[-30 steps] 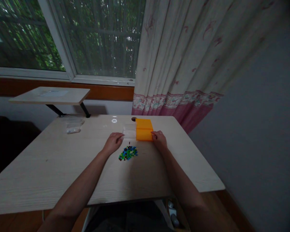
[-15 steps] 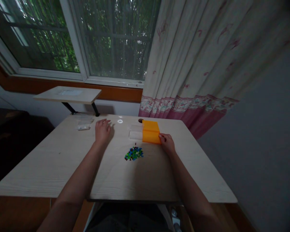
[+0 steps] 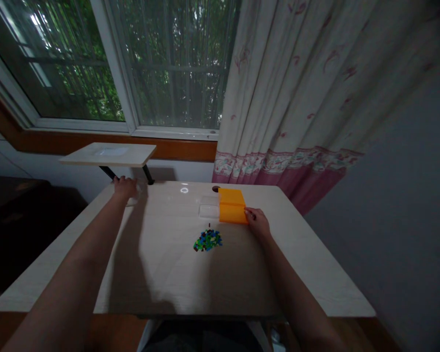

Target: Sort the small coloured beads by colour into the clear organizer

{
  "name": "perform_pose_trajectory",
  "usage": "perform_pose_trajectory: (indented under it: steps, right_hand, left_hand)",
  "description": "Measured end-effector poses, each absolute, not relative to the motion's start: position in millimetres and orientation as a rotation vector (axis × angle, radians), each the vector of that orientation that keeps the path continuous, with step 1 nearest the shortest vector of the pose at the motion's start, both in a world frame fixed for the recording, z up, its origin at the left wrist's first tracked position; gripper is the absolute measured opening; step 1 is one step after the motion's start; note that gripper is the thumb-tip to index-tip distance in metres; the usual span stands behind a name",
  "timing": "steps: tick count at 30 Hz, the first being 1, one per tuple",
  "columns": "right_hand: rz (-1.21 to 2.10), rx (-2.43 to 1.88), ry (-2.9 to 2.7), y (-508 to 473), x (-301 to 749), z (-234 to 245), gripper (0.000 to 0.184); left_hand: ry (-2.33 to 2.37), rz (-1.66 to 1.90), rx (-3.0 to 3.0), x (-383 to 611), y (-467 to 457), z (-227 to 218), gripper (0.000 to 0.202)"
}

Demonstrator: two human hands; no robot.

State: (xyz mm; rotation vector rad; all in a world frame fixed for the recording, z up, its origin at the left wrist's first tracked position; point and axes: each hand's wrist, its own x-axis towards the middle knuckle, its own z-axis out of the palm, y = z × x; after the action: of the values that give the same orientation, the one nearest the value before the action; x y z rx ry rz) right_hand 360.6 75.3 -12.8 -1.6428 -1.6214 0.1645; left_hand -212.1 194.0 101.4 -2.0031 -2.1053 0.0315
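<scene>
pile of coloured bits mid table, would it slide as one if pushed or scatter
Probably scatter: the pile is many tiny loose pieces, and one dark piece lies apart from it. The pieces look light, and the table looks smooth, so they would likely skid easily.

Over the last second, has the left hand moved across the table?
Yes. The left hand left the orange box and went leftward to the table's far-left corner.

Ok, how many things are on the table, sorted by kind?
Orange plastic box: 1
Clear plastic tray beside it: 1
Pile of tiny blue, green, black pieces: 1
Left hand and right hand: 2
Whitish packet, mostly hidden: 1
Total: 6
</scene>
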Motion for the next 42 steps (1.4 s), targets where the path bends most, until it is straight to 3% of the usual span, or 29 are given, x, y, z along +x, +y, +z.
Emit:
perform_pose_trajectory:
  steps: [13,22,31,42]
  right_hand:
    - [0.157,-1.648,-1.598,76.5,359.7,-12.8,0.042]
    - [0.19,-1.656,-1.588,75.7,359.4,-9.8,0.045]
    - [0.19,-1.631,-1.583,77.4,360.6,-13.5,0.046]
    - [0.191,-1.658,-1.593,73.8,357.1,-8.6,0.043]
  left_hand:
    - [-1.771,0.058,-2.078,-220.1,165.3,112.0,0.04]
    - [-1.577,0.014,-2.234,-144.0,110.0,126.4,0.028]
    - [-1.297,-0.228,-2.426,-32.9,85.8,74.1,0.025]
    - [-1.387,-0.633,-2.52,0.8,78.2,23.6,0.037]
